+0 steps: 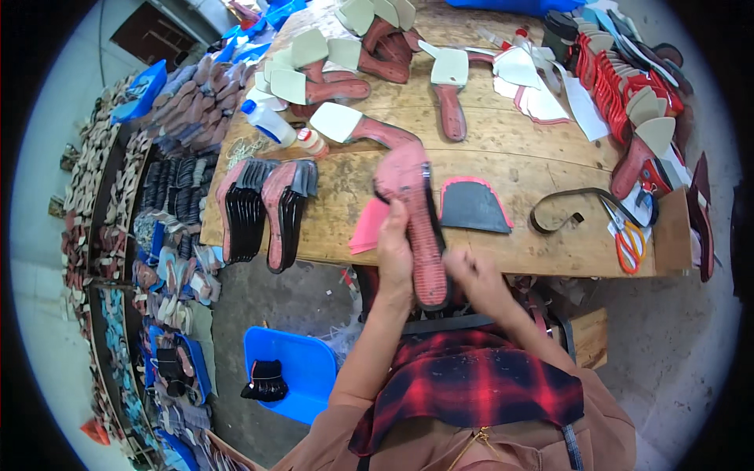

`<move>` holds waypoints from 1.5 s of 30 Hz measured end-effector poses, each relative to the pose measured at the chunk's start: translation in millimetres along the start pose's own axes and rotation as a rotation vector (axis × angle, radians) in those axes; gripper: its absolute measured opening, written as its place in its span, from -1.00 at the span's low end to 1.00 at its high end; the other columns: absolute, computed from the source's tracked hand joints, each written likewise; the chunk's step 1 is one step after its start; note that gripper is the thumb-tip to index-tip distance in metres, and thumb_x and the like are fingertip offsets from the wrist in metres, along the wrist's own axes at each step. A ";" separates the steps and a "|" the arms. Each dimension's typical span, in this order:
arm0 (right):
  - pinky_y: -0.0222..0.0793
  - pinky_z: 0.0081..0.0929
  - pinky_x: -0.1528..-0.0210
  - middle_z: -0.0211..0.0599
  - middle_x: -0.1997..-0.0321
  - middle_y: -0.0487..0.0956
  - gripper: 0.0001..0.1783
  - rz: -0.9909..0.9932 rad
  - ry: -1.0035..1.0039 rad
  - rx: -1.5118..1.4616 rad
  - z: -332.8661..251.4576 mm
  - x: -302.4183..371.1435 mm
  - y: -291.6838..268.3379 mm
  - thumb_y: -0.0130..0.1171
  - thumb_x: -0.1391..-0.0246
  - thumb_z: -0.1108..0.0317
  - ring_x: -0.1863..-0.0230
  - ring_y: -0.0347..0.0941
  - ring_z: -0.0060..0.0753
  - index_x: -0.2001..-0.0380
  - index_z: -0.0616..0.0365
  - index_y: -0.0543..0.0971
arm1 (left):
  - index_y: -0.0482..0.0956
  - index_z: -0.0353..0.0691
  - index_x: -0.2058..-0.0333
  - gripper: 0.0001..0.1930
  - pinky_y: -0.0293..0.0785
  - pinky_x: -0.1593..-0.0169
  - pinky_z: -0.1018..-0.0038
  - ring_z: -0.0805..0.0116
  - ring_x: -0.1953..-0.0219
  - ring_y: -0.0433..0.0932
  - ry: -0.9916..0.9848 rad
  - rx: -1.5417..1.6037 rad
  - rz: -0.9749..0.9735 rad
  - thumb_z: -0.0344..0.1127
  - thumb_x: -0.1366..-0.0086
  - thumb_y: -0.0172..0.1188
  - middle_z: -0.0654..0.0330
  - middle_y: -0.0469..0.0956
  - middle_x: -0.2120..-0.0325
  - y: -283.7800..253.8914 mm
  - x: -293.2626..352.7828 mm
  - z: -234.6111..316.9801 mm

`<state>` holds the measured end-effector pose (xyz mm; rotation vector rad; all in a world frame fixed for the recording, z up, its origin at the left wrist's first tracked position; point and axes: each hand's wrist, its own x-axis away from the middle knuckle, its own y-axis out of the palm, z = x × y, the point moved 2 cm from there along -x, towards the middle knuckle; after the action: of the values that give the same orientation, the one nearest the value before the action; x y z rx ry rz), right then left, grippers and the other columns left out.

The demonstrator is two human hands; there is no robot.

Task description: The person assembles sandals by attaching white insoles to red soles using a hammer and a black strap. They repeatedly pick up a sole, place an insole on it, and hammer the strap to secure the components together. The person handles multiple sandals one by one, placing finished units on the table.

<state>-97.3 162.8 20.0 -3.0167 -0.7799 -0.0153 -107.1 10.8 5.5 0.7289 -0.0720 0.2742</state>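
My left hand point(395, 255) grips a long shoe insole point(420, 228), pinkish red with a ribbed lower half and a black edge. It is held nearly upright in the picture, over the table's front edge. Close to its lower right side, my right hand point(475, 279) has its fingers curled in and slightly blurred; anything pinched in them is hidden. Behind the insole lies a bright pink sheet piece point(367, 228), partly covered. A dark grey piece with a pink rim point(473, 206) rests to the right.
Two stacks of black-edged insoles point(243, 212) stand at the table's left, near a white bottle with a blue cap point(269, 123). Red insoles with cream pieces point(338, 86) lie behind. Orange-handled scissors point(628, 245) and a dark strap point(561, 212) are right; a blue tub point(290, 361) sits below.
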 end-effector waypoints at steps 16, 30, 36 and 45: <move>0.39 -0.24 0.00 -0.25 0.08 0.46 -0.55 -0.162 -0.388 0.956 44.8 -63.5 -97.8 0.42 0.22 0.35 -0.01 0.41 -0.12 0.17 0.08 0.53 | 0.43 -0.35 -0.03 -0.37 0.54 0.03 0.19 0.20 0.11 0.59 -0.105 0.044 0.100 0.11 -0.24 0.23 0.09 0.58 0.12 -74.3 49.0 -14.1; 0.42 -0.21 0.25 -0.21 0.30 0.45 -0.65 -0.245 -0.701 1.065 58.8 -58.6 -100.5 0.25 0.19 0.45 0.27 0.44 -0.10 0.22 0.09 0.54 | 0.50 -0.38 0.04 -0.53 0.51 0.09 0.49 0.53 0.21 0.53 -0.480 -0.181 -0.269 -0.10 -0.24 0.32 0.25 0.58 0.22 -8.0 67.5 -63.0; 0.34 -0.28 0.32 -0.07 0.41 0.49 -0.71 -0.150 -0.078 0.623 64.3 -105.9 -113.7 0.14 -0.09 0.22 0.34 0.46 -0.15 0.34 0.29 0.52 | 0.58 -0.34 0.19 -0.67 0.51 0.18 0.41 0.22 0.24 0.59 0.088 -1.207 -0.617 -0.24 -0.15 0.35 -0.02 0.59 0.24 38.2 51.0 -39.9; 0.27 -0.53 0.21 -0.45 0.39 0.44 -0.81 -0.372 0.063 0.376 58.4 -103.7 -123.3 0.11 -0.16 0.30 0.30 0.32 -0.58 0.37 0.22 0.50 | 0.66 -0.38 0.25 -0.60 0.22 -0.27 0.10 -0.18 -0.26 0.26 0.411 -1.444 -0.520 -0.12 -0.12 0.35 -0.32 0.32 -0.15 21.9 13.4 -72.6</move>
<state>-247.6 222.0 -37.2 -2.4764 -1.1744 0.0258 -102.3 77.7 -32.2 -0.7551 0.2929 -0.1630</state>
